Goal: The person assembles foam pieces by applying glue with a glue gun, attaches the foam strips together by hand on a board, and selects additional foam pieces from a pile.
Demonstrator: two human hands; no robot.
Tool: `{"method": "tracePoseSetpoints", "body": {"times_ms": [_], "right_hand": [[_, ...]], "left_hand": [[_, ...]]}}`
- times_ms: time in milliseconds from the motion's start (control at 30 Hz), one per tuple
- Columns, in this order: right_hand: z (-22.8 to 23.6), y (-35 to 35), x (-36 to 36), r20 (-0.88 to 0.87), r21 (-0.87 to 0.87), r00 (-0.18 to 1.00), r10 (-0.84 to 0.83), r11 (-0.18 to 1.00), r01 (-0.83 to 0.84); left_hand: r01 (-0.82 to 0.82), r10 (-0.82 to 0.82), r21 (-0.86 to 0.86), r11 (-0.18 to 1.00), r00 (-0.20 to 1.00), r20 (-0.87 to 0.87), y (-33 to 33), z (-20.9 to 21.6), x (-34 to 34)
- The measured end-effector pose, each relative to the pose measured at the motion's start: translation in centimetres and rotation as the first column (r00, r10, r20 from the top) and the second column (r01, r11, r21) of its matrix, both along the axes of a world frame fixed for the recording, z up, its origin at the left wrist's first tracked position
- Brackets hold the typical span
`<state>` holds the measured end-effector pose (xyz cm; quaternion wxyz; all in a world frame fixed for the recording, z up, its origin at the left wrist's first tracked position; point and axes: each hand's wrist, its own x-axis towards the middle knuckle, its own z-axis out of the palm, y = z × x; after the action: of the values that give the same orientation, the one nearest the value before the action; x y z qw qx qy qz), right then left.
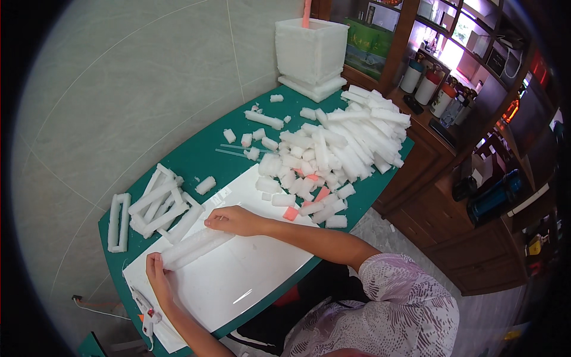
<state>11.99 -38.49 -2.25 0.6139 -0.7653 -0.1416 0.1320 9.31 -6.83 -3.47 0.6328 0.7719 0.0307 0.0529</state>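
A long white foam piece (197,247) lies slantwise over the glossy white board (256,279), held between my two hands. At its near left end, the fingers of my left hand (158,275) are closed on it. My right hand (233,220) pinches the far right end, thumb and fingertips together. Whether the piece is one strip or several laid together, I cannot tell. Just beyond it, white foam frames (156,201) rest in a loose heap, with one narrow frame (119,223) apart at the left. A white glue gun (146,314) lies on the board's left edge.
On the green table (196,160), a big pile of white foam strips (363,131) and short chunks (297,157) covers the right side, with pink bits (290,213) among them. A white foam box (310,50) stands at the far end. Clear sticks (232,152) lie mid-table. Wooden cabinets (428,143) flank the right.
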Motion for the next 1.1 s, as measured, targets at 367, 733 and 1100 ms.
{"method": "tracePoseSetpoints", "body": {"times_ms": [367, 733, 1100], "right_hand": [[0.4, -0.1, -0.2, 0.014, -0.006, 1.000, 0.000, 1.000, 0.000], [0.1, 0.0, -0.1, 0.031, -0.016, 0.999, -0.012, 1.000, 0.013], [0.2, 0.0, -0.2, 0.019, -0.025, 1.000, -0.010, 1.000, 0.010]], "left_hand": [[-0.009, 0.009, 0.024, 1.000, 1.000, 0.004, -0.1, 0.0, 0.0], [-0.016, 0.016, 0.044, 0.999, 1.000, 0.004, 0.0, 0.1, -0.1], [0.002, -0.002, 0.028, 1.000, 1.000, 0.000, 0.1, 0.0, -0.1]]}}
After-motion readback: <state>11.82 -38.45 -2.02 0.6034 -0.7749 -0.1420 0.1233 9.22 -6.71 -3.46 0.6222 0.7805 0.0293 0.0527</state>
